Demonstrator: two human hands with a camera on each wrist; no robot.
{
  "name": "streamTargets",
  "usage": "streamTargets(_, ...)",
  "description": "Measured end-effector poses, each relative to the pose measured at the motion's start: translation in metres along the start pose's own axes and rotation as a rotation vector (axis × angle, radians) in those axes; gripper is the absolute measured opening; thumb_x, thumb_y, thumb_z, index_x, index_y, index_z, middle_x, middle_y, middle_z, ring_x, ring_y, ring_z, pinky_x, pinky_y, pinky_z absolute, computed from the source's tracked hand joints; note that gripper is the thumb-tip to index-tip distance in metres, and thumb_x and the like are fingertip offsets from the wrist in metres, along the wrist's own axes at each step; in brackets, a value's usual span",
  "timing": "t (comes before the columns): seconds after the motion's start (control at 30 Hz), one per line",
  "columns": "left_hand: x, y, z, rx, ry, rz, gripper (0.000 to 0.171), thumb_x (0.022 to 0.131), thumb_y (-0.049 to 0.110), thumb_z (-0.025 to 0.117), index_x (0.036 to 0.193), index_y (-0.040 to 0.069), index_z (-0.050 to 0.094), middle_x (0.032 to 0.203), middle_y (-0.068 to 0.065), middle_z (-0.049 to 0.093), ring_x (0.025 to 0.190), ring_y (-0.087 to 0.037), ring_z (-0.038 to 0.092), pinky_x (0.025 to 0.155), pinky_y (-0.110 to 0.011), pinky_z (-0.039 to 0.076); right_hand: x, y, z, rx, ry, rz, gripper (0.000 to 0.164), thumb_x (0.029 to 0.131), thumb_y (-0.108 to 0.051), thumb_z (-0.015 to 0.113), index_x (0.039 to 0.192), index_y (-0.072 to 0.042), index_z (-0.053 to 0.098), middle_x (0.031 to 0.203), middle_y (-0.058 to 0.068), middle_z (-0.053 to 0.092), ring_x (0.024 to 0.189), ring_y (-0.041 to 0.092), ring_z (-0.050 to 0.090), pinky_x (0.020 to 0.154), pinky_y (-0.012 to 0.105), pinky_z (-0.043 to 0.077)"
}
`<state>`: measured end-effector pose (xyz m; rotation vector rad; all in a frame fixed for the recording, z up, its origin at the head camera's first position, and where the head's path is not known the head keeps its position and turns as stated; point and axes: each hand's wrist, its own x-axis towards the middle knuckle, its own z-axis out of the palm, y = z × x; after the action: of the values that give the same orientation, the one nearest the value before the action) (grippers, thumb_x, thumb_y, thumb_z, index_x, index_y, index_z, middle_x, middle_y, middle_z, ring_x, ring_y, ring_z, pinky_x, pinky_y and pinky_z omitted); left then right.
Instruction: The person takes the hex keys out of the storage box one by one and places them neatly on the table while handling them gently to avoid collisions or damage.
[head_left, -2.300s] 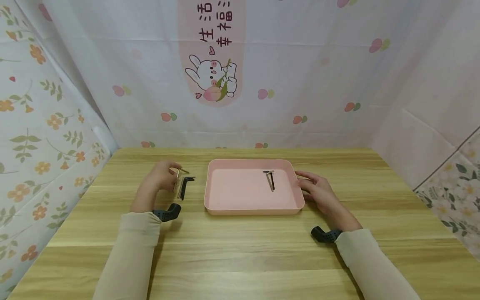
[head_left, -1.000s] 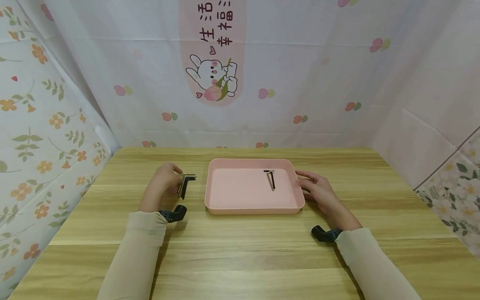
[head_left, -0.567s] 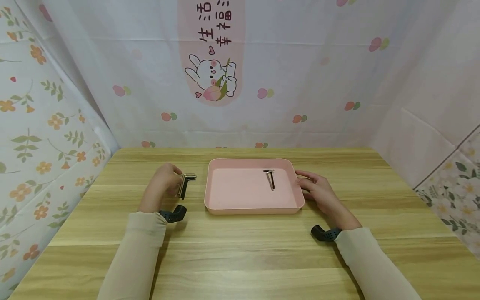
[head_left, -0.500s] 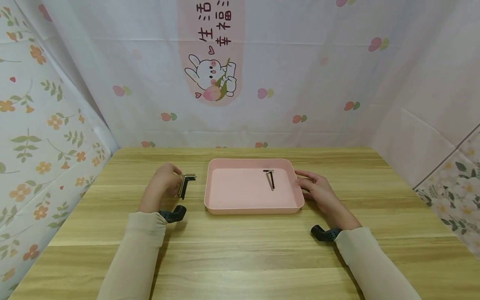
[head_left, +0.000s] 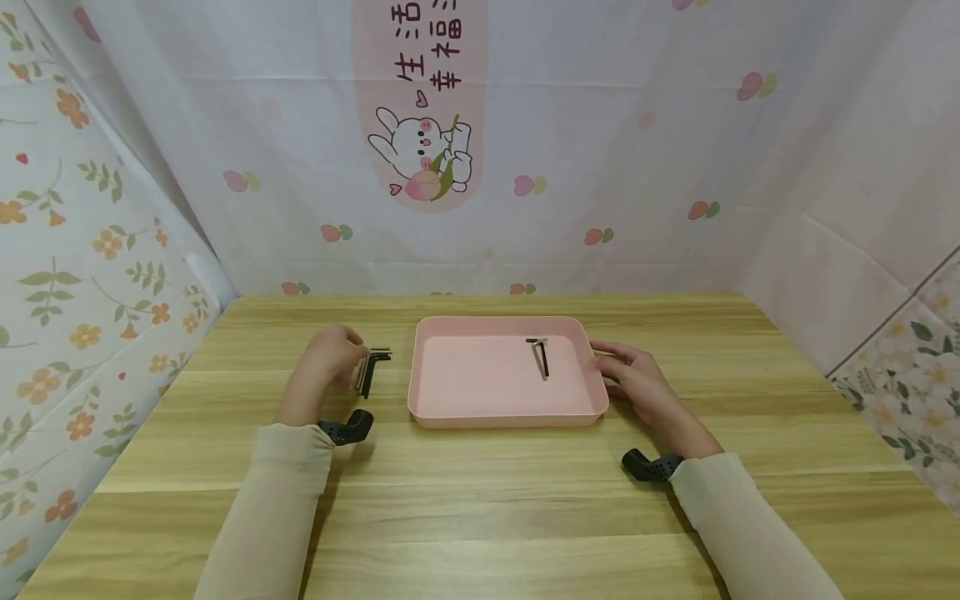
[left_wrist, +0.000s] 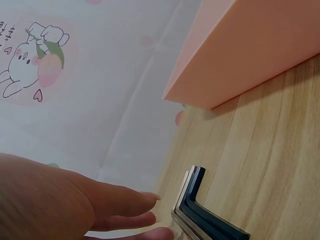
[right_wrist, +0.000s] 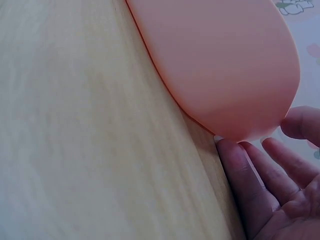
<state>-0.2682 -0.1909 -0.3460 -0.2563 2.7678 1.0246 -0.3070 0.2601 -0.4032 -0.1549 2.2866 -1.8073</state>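
Note:
My left hand (head_left: 330, 358) is at the left side of several L-shaped hex keys on the table. The black hex keys (head_left: 368, 379) lie nested beside brass-coloured hex keys (left_wrist: 179, 215), their short arms pointing right. In the left wrist view, my extended fingers (left_wrist: 125, 200) end right at the bend of the outermost brass-coloured key. My right hand (head_left: 633, 379) rests against the right wall of a pink tray (head_left: 480, 422), with fingertips (right_wrist: 232, 152) touching near its base. Inside the tray, a black hex key (head_left: 546, 363) and a brass-coloured one (head_left: 538, 363) lie with their short ends crossing.
The wooden table (head_left: 480, 517) extends back to a white printed curtain (head_left: 600, 150). Floral cloth (head_left: 82, 275) hangs along the left side. The tray's left wall (left_wrist: 240, 65) stands just right of the nested keys.
My left hand has moved right, bringing an angled brass-coloured hex key in line with the other nested keys. The last half second shows little movement. My right hand stays at the tray.

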Motion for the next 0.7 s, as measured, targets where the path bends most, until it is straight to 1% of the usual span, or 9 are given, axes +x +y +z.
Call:
streamTargets(0.07,0.000,0.002,-0.001,0.006,0.008,0.006,0.042,0.100,0.016,0.055,0.132,-0.011,0.056,0.127,-0.029,0.062,0.072,-0.018,0.063,0.069,-0.032,0.056,0.000,0.000,0.000,0.002,-0.002,-0.001,0.057,0.103,-0.024,0.059,0.153,-0.002,0.042,0.140,0.015,0.059,0.097,-0.005,0.066,0.082,0.023,0.060)
streamTargets(0.13,0.000,0.004,-0.002,-0.002,0.011,0.013,0.041,0.100,0.016,0.054,0.132,-0.009,0.057,0.127,-0.029,0.062,0.066,-0.017,0.064,0.066,-0.031,0.057,0.000,0.000,-0.001,0.002,-0.003,-0.003,0.057,0.103,-0.024,0.059,0.153,-0.002,0.041,0.138,0.013,0.060,0.097,-0.005,0.066,0.082,0.023,0.059)
streamTargets(0.17,0.000,0.006,-0.002,0.008,0.015,0.023,0.041,0.101,0.017,0.053,0.132,-0.009,0.058,0.125,-0.028,0.063,0.063,-0.015,0.063,0.064,-0.030,0.055,0.000,0.000,-0.001,0.004,-0.002,-0.003,0.057,0.103,-0.024,0.059,0.153,-0.003,0.041,0.138,0.012,0.061,0.097,-0.005,0.066,0.082,0.023,0.060)
streamTargets(0.23,0.001,0.009,-0.002,0.024,0.028,0.048,0.039,0.102,0.018,0.053,0.130,-0.007,0.061,0.115,-0.027,0.067,0.058,-0.012,0.060,0.062,-0.027,0.052,0.000,0.000,-0.002,0.006,0.000,-0.005,0.057,0.103,-0.024,0.059,0.153,-0.003,0.041,0.138,0.012,0.061,0.098,-0.005,0.066,0.083,0.023,0.059)
streamTargets(0.3,0.001,0.013,-0.002,0.031,0.046,0.074,0.037,0.103,0.020,0.053,0.128,-0.005,0.063,0.111,-0.023,0.068,0.058,-0.011,0.058,0.061,-0.026,0.050,-0.001,0.000,-0.003,0.006,0.001,-0.006,0.057,0.103,-0.024,0.059,0.153,-0.003,0.041,0.139,0.013,0.060,0.098,-0.005,0.066,0.083,0.023,0.059)
streamTargets(0.4,0.000,0.019,0.001,0.032,0.077,0.105,0.036,0.104,0.024,0.054,0.127,-0.001,0.064,0.117,-0.023,0.068,0.065,-0.014,0.060,0.063,-0.027,0.048,-0.001,0.001,-0.004,0.000,0.000,-0.010,0.058,0.103,-0.025,0.059,0.153,-0.002,0.042,0.141,0.015,0.058,0.098,-0.006,0.065,0.083,0.023,0.059)
streamTargets(0.5,-0.003,0.027,0.003,0.006,0.084,0.130,0.037,0.105,0.026,0.053,0.130,0.002,0.063,0.132,-0.025,0.062,0.080,-0.022,0.066,0.070,-0.029,0.051,-0.001,0.002,-0.005,-0.005,-0.004,-0.011,0.058,0.103,-0.026,0.059,0.152,-0.001,0.042,0.143,0.018,0.056,0.098,-0.006,0.066,0.083,0.023,0.059)
streamTargets(0.6,-0.006,0.037,0.006,-0.031,0.062,0.162,0.037,0.105,0.027,0.053,0.132,0.003,0.062,0.134,-0.025,0.062,0.090,-0.032,0.068,0.075,-0.034,0.054,-0.001,0.002,-0.004,-0.006,-0.011,-0.014,0.058,0.104,-0.026,0.059,0.152,-0.001,0.042,0.145,0.020,0.055,0.099,-0.005,0.066,0.083,0.023,0.059)
streamTargets(0.7,-0.008,0.050,0.012,-0.072,0.020,0.206,0.037,0.105,0.025,0.053,0.132,0.002,0.061,0.130,-0.026,0.063,0.093,-0.035,0.069,0.076,-0.039,0.059,0.000,0.002,-0.003,0.004,-0.011,-0.016,0.057,0.104,-0.025,0.058,0.153,-0.002,0.042,0.147,0.022,0.052,0.100,-0.005,0.066,0.084,0.024,0.059)
